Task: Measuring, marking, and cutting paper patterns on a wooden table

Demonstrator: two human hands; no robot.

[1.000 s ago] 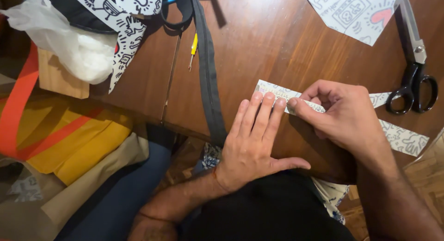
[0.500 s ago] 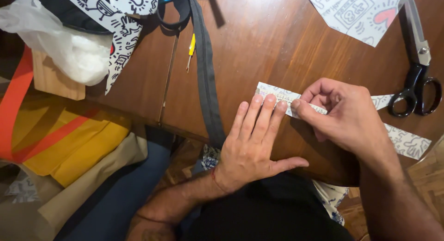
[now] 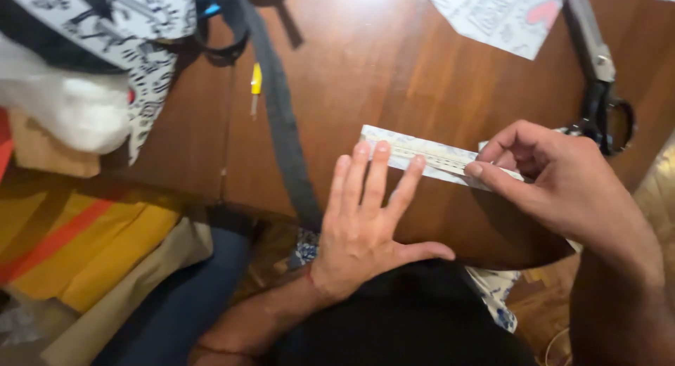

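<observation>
A narrow folded strip of white printed fabric (image 3: 429,153) lies near the front edge of the dark wooden table (image 3: 394,71). My left hand (image 3: 365,222) rests flat with its fingers spread, the fingertips pressing the strip's left end. My right hand (image 3: 562,180) pinches the strip further right between thumb and forefinger, covering that end.
Black-handled scissors (image 3: 598,85) lie at the right. A printed fabric piece (image 3: 499,11) sits at the top. A dark strap (image 3: 278,106) runs down the table beside a small yellow tool (image 3: 256,81). Printed cloth (image 3: 119,21) and a white bag (image 3: 63,106) sit at the upper left; yellow-orange fabric (image 3: 84,246) lies below the table.
My right hand has slid to the right along the strip, exposing more of it. My left hand stays pressed on the left end. The view has shifted slightly.
</observation>
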